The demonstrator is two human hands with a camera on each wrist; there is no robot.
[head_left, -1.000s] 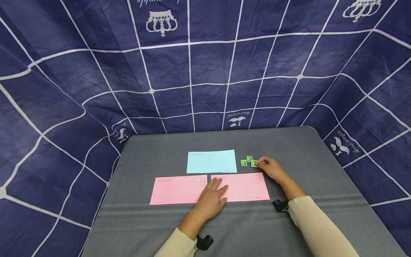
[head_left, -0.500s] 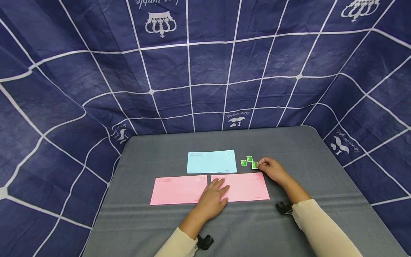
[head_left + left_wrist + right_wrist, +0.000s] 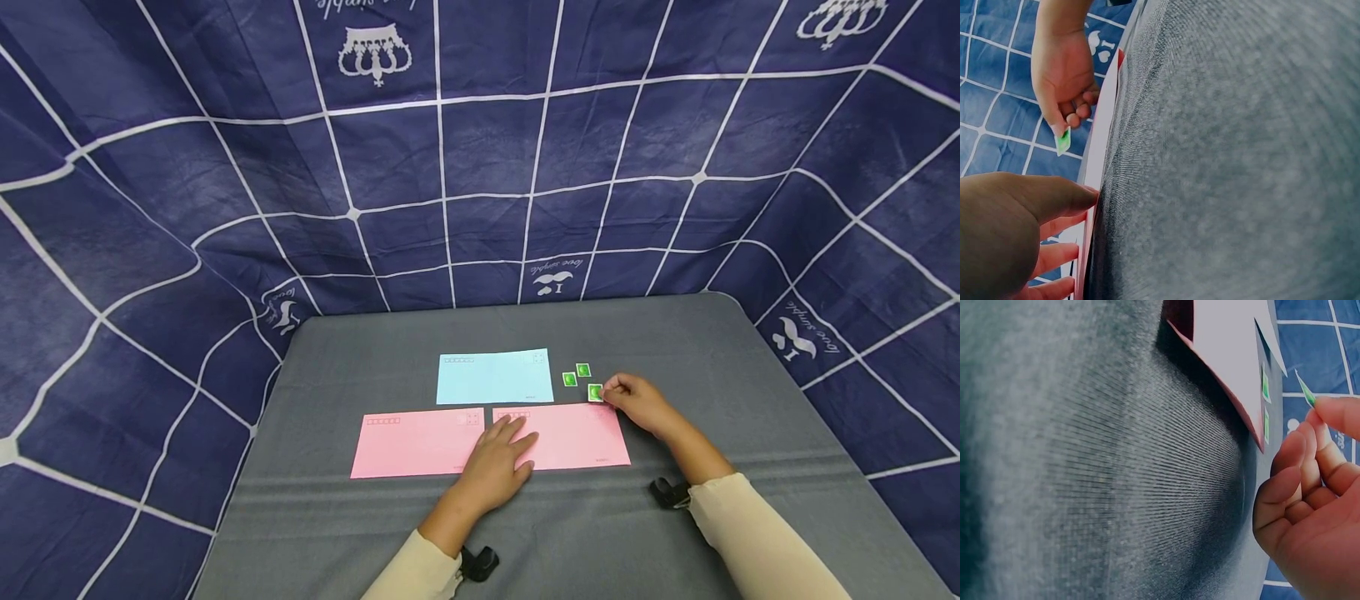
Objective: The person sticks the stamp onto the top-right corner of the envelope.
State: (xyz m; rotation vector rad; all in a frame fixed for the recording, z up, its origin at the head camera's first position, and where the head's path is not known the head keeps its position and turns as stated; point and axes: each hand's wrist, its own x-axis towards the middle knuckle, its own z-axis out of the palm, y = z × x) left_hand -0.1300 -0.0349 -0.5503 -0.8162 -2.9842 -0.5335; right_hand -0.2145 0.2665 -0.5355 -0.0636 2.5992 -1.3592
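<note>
Between thumb and forefinger my right hand [image 3: 637, 402] pinches a small green stamp [image 3: 595, 392] by its edge. The right wrist view shows this stamp [image 3: 1306, 391] raised off the table, tilted. Two more green stamps lie flat just beyond, a left one [image 3: 570, 379] and a right one [image 3: 583, 370]. My left hand [image 3: 492, 467] rests with spread fingers on the left part of the right pink envelope [image 3: 573, 437]. Its fingertips reach the row of printed boxes near the top edge. The left wrist view shows its thumb and fingers [image 3: 1059, 255] extended against the envelope.
A second pink envelope [image 3: 416, 446] lies to the left, close to the first. Behind them is a light blue envelope [image 3: 495, 379]. All sit on a grey cloth-covered table [image 3: 360, 533], with a blue gridded curtain [image 3: 487, 150] along its back and sides.
My right hand has drawn the pinched stamp slightly toward me, away from the other two stamps, up to the right pink envelope's far edge. The left hand has stayed nearly still.
</note>
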